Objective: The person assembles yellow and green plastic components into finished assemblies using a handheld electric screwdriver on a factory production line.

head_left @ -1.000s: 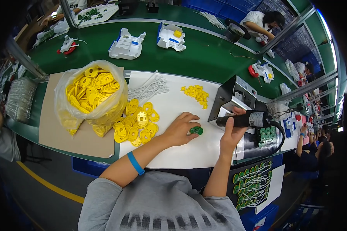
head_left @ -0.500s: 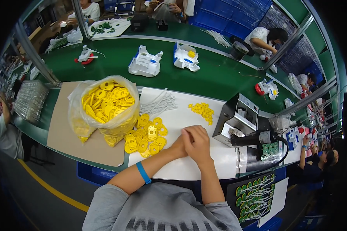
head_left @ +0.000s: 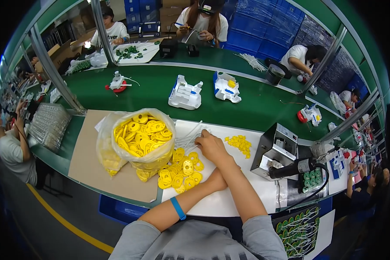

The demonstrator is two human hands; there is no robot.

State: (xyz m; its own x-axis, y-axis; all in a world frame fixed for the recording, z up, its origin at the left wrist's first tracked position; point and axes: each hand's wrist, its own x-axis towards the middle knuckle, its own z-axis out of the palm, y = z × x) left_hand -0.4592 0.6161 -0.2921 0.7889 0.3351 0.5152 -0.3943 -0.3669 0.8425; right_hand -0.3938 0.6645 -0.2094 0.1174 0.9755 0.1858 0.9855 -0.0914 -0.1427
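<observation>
My right hand (head_left: 212, 148) reaches forward over the white work sheet, its fingers bent down together on the right end of a bundle of thin white cables (head_left: 187, 139). How many cables lie between the fingertips is hidden. Closer to me, my left hand (head_left: 219, 178) rests low over the sheet under my right forearm, which covers its fingers. A blue band circles the left forearm. Just left of the hands is a loose heap of yellow oval plates (head_left: 177, 178). Small yellow parts (head_left: 239, 145) are spread to the right of my right hand.
A clear bag full of yellow plates (head_left: 145, 138) stands on brown cardboard (head_left: 91, 160) at left. To the right are a black-and-silver machine (head_left: 275, 149) and a black cylindrical tool (head_left: 292, 168) with a cord. White housings (head_left: 185, 93) sit on the green belt (head_left: 147, 93). Other people work around.
My right hand has left its place against the left hand and moved forward and left to the white cables. The left hand stays back, now beneath the right forearm. The whole view has shifted.
</observation>
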